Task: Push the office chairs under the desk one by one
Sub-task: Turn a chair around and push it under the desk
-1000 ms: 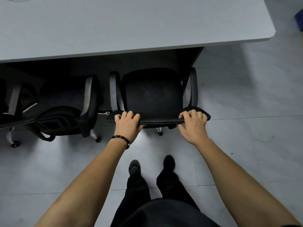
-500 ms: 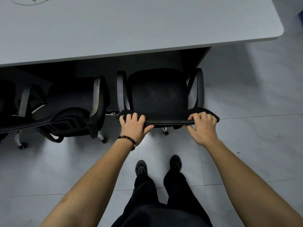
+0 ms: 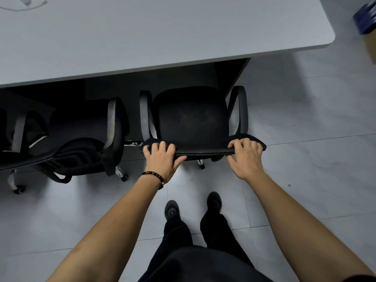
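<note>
Chair unmoved, both hands on backrest

Bare forearms, dark beaded bracelet on the left wrist, black trousers, black shoes.

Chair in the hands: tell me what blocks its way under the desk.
The left hand and right hand grip the backrest of the chair, so nothing is between them. Ahead, its right armrest looks lined up with the dark side panel of the desk and may catch. The neighbouring chair sits apart on the left.
</note>
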Tool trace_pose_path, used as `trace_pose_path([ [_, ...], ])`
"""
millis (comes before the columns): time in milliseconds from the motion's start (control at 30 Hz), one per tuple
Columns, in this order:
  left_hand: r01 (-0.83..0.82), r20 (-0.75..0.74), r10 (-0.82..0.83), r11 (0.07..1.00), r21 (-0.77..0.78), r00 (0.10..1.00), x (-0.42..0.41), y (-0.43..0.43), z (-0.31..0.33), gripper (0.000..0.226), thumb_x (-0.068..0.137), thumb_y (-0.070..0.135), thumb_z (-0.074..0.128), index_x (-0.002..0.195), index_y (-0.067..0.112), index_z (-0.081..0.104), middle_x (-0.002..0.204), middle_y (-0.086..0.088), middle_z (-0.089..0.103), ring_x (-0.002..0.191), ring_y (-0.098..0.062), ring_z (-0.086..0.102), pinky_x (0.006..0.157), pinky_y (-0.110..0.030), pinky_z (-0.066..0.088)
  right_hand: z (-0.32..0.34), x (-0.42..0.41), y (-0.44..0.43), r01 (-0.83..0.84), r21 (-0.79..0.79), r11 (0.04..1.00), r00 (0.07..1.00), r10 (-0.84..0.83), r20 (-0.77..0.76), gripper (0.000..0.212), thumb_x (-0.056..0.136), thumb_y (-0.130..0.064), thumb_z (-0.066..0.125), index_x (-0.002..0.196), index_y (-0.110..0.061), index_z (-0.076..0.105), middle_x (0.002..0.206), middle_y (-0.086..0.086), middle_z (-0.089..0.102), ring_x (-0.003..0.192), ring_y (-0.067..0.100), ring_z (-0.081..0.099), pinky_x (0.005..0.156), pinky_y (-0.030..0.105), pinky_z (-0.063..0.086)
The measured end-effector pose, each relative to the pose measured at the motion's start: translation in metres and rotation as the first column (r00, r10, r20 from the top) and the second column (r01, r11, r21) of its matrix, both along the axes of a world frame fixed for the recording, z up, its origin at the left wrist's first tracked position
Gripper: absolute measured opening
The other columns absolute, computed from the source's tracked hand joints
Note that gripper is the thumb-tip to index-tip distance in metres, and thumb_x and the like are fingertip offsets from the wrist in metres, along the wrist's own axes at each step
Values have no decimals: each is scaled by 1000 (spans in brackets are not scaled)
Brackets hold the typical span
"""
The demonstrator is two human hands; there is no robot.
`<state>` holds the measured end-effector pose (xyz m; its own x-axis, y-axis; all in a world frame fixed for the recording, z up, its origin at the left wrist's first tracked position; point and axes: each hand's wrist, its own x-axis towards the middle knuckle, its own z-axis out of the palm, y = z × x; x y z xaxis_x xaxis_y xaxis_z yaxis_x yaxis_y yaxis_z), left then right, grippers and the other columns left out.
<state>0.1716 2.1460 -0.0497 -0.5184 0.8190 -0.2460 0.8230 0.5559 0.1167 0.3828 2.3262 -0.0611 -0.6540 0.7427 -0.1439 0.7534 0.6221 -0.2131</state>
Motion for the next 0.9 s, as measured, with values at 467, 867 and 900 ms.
trace_pose_path([
  [467,-2,-58,2,1000,-2,998,-1,3,-3,62,87,69,23,109,20,54,105,-6,52,99,-31,47,98,-55,27,-7,-3,1,11,83,996,1000,-10,-18,23,87,-33,57,106,-21,55,104,6,52,98,27,47,99,42,30],
  [867,-181,456,43,948,262,889,-2,-13,60,27,95,37,47,114,23,61,109,3,62,108,-19,56,100,-48,40,50,2,-19,135,-290,947,985,-159,-60,47,90,-15,51,137,-17,47,141,6,44,135,24,33,116,38,20],
  [900,-222,466,42,915,338,884,0,-24,74,25,95,34,50,114,21,60,108,4,62,105,-17,58,95,-46,45,62,6,-31,173,-343,923,955,-242,-172,42,93,-16,50,135,-17,50,140,5,45,132,22,37,111,34,27],
])
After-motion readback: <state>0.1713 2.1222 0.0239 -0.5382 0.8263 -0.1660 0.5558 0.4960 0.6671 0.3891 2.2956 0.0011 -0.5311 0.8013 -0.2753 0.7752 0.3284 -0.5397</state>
